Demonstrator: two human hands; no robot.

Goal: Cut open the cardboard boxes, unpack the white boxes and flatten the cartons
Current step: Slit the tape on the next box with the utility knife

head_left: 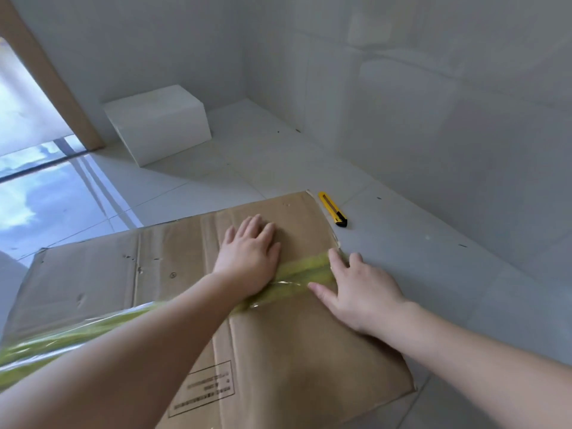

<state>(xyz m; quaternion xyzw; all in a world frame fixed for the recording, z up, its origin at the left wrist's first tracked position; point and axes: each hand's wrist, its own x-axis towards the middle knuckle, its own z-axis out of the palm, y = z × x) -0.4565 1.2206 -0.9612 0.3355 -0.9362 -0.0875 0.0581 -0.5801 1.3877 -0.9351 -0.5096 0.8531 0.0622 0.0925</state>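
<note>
A flattened brown cardboard carton (278, 351) carries the only printing in view: a black rectangular frame near its lower edge holding several lines of text, seen upside down and too blurred to read. A small round printed mark sits farther up on the same carton, also too small to make out. No other words, brands or numbers can be read.

Pale grey tiled floor (418, 274) is reflecting light by glass pane (28, 187) at left; tan wooden frame (46, 72) is leaning w/ grey wall (433, 72) behind.
</note>
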